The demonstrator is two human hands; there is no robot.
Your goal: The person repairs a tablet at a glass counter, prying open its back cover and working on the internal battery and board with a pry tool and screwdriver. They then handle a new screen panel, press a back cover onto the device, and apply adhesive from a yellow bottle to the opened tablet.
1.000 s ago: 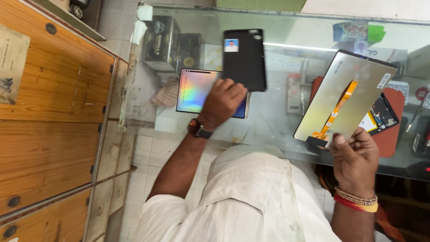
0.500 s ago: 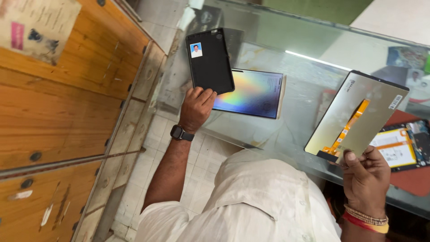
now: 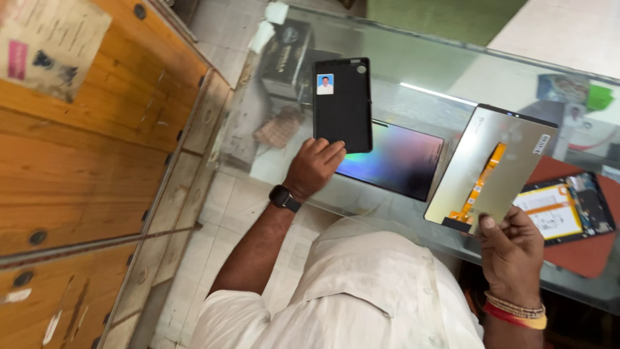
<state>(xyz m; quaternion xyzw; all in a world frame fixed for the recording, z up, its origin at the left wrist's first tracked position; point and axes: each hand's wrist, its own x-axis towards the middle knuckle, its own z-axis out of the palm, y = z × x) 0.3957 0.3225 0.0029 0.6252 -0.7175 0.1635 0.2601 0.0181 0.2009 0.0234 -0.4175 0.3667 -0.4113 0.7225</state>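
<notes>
The left hand (image 3: pixel 314 169) holds up a black case (image 3: pixel 342 105); the right hand (image 3: pixel 511 249) grips a silver screen panel (image 3: pixel 491 169) tight

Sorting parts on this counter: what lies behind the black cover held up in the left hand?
Behind the black cover in the left hand, a glossy iridescent panel lies on the glass counter; its near corner is hidden.

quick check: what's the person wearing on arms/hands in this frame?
Left hand: bare, with a black smartwatch on a dark band at the wrist. Right hand: bare, with a beaded bracelet and red and yellow thread bands around the wrist. Both forearms are uncovered; a short white shirt sleeve shows at the left upper arm. No gloves or rings visible.
</notes>
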